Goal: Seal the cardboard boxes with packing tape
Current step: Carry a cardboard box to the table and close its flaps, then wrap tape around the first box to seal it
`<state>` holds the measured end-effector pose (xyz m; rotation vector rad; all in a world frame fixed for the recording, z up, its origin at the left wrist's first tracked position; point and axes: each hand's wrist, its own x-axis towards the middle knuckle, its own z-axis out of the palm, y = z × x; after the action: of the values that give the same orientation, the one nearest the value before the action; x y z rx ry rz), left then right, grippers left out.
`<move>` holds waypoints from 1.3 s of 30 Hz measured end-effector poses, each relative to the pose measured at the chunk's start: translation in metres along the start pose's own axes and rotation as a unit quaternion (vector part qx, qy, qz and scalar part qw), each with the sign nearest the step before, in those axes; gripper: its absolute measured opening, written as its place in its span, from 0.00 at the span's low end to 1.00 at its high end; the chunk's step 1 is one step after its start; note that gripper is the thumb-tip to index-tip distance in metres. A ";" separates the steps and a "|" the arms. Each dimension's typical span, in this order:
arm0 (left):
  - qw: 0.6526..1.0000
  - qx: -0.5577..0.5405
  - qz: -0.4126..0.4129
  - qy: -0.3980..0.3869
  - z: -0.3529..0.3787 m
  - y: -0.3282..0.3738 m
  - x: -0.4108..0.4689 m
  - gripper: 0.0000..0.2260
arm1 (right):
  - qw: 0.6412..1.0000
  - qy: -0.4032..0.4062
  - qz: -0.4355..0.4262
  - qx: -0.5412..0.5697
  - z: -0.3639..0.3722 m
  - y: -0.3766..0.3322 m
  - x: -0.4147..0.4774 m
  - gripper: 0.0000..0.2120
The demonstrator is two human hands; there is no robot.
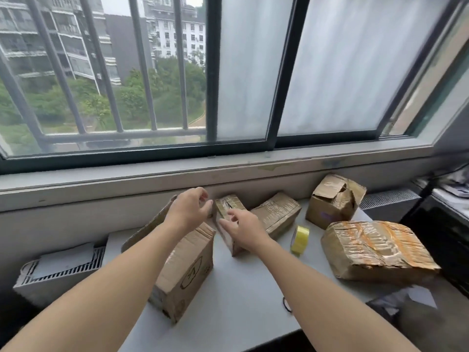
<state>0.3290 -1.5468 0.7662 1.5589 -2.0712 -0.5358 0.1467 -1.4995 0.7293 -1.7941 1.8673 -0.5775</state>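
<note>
Progress looks partial: wrapped box [375, 247] at right is thick with tape, and small box [231, 205] and flat box [278, 214] show tape too. Crumpled box [335, 199] gapes on top and big box [187, 270] looks unsealed. Tape roll [300, 240] stands untouched on the surface [248, 288], right of the small box. Your left grip [193, 209] hovers loose, holding nothing. Your right grip [243, 227] reaches straight-fingered onto the small box.
</note>
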 end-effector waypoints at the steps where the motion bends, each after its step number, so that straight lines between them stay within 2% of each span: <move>1: 1.000 -0.017 0.007 -0.016 0.010 0.013 0.005 0.09 | 1.000 0.015 0.022 0.014 -0.009 0.012 -0.005 0.24; 6: 0.990 -0.074 0.048 -0.109 0.081 0.083 0.023 0.08 | 0.988 0.069 0.131 0.038 -0.053 0.090 -0.021 0.22; 10: 0.985 -0.062 0.065 -0.150 0.138 0.123 0.042 0.10 | 0.973 0.105 0.190 0.082 -0.085 0.155 -0.019 0.17; 14: 0.980 -0.025 0.056 -0.187 0.168 0.144 0.065 0.09 | 0.965 0.098 0.233 0.077 -0.102 0.210 -0.006 0.07; 22: 0.987 0.023 -0.001 -0.161 0.150 0.123 0.111 0.06 | 0.973 0.056 0.217 0.060 -0.114 0.225 0.063 0.11; 26: 0.986 0.031 -0.009 -0.163 0.181 0.132 0.122 0.06 | 0.970 0.049 0.230 0.066 -0.119 0.251 0.074 0.10; 31: 0.970 0.047 0.042 -0.234 0.261 0.161 0.137 0.10 | 0.963 0.030 0.256 0.075 -0.132 0.308 0.064 0.11; 36: 0.935 0.125 0.083 -0.322 0.329 0.174 0.162 0.22 | 0.962 0.013 0.256 0.095 -0.126 0.341 0.065 0.11; 39: 0.920 0.162 0.094 -0.343 0.354 0.171 0.167 0.26 | 0.962 -0.006 0.244 0.122 -0.114 0.349 0.070 0.12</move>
<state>-0.0514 -1.6551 0.6052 1.4413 -2.9342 -0.7788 -0.2008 -1.5558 0.6048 -1.1216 2.0278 -0.5732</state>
